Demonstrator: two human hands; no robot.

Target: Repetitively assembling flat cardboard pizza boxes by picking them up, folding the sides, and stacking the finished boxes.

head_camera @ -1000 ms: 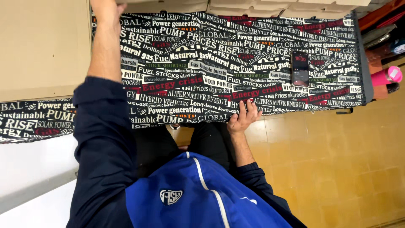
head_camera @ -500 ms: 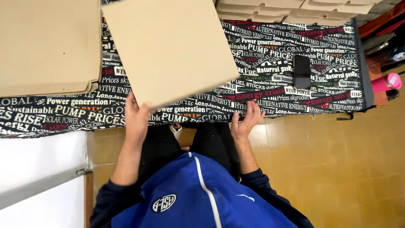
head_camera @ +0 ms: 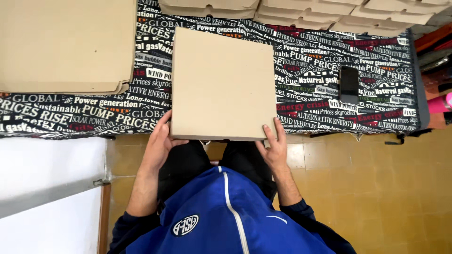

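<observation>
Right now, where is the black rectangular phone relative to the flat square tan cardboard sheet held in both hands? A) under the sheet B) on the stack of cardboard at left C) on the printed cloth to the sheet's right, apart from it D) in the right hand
C: the black rectangular phone lies on the printed cloth right of the flat square tan cardboard sheet, clear of its edge; the left hand and right hand grip only the sheet's near corners.

Black phone (head_camera: 349, 85) on printed tablecloth (head_camera: 306, 70), folded boxes (head_camera: 301, 11), tiled floor (head_camera: 376, 188)
</observation>
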